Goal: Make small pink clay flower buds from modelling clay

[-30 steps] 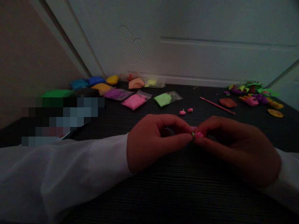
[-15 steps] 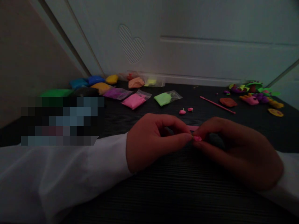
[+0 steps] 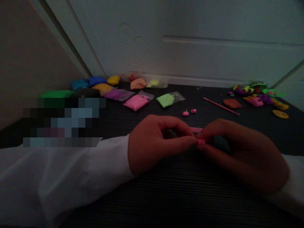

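One pink flower (image 3: 201,141) is located over the desk (image 3: 166,196), between the two hands. Left hand (image 3: 159,145): fingertips pinched on its left end. Right hand (image 3: 244,155): thumb and finger closed about it, lying nearer. Long axis: cannot be determined. Counted beyond: two pink buds (image 3: 185,113), one pink stick (image 3: 221,106).

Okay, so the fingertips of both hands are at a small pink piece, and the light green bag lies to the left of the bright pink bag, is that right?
Not quite: the head view shows the light green bag to the right of the bright pink bag. The fingertips of both hands are indeed at the small pink piece.
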`<state>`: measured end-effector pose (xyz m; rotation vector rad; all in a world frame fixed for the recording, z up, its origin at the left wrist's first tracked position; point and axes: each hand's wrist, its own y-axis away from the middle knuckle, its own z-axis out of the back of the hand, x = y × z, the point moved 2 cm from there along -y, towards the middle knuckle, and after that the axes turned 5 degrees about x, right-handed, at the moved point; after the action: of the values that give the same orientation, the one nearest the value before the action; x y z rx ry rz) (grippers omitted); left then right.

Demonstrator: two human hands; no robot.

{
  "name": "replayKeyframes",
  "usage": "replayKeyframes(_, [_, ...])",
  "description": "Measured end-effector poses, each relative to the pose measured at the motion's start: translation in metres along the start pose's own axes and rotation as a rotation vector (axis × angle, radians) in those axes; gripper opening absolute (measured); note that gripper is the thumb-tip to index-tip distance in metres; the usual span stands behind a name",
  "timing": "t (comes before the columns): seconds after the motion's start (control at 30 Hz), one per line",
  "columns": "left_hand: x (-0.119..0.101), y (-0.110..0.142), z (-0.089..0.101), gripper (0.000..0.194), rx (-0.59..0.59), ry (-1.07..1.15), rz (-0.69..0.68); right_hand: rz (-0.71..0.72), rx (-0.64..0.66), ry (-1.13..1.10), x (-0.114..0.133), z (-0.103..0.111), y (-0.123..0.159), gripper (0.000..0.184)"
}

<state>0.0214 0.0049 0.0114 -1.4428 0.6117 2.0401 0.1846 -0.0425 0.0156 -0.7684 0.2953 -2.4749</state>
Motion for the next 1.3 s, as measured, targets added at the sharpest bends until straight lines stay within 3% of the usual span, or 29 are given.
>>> replayKeyframes(0.23, [0.002, -0.001, 0.002, 0.012, 0.044, -0.008, -0.07, -0.063, 0.009, -0.065, -0.002, 0.001, 0.001, 0.011])
replayKeyframes(0.47, [-0.007, 0.005, 0.005, 0.014, -0.108, -0.279, -0.363, -0.353, 0.105, -0.719, -0.012, -0.003, -0.008, 0.006])
replayKeyframes(0.6, [-0.012, 0.01, 0.005, 0.017, -0.185, -0.406, -0.551, -0.435, 0.171, -0.922, -0.014, -0.004, -0.01, 0.007])
replayKeyframes(0.8, [-0.013, 0.01, 0.006, 0.014, -0.166, -0.494, -0.621, -0.456, 0.192, -0.931, -0.013, -0.005, -0.009, 0.009])
replayKeyframes(1.3, [-0.012, 0.01, 0.004, 0.007, -0.146, -0.559, -0.566, -0.391, 0.204, -0.751, -0.009, -0.007, -0.007, 0.008])
